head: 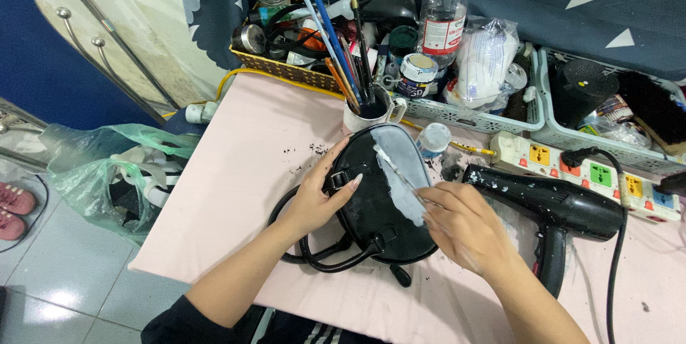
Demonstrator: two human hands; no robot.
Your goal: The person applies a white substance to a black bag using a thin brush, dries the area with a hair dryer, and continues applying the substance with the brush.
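Observation:
A small black handbag (pixel 371 208) lies on the pale pink table (pixel 250 151), with a patch of pale grey paint (pixel 400 172) spread over its upper right side. My left hand (pixel 318 197) rests flat on the bag's left side, fingers apart, holding it still. My right hand (pixel 461 226) is closed on a thin brush (pixel 404 181) whose tip lies on the painted patch. The bag's black handles (pixel 325 258) loop out toward me at its lower left.
A black hair dryer (pixel 550 208) lies right of the bag, its cord running to a white power strip (pixel 586 169). Behind stand a white mug of brushes (pixel 364 112), a small white-capped jar (pixel 432 139), baskets of supplies and a clear bottle (pixel 443 19). A green plastic bag (pixel 107 172) hangs off the table's left.

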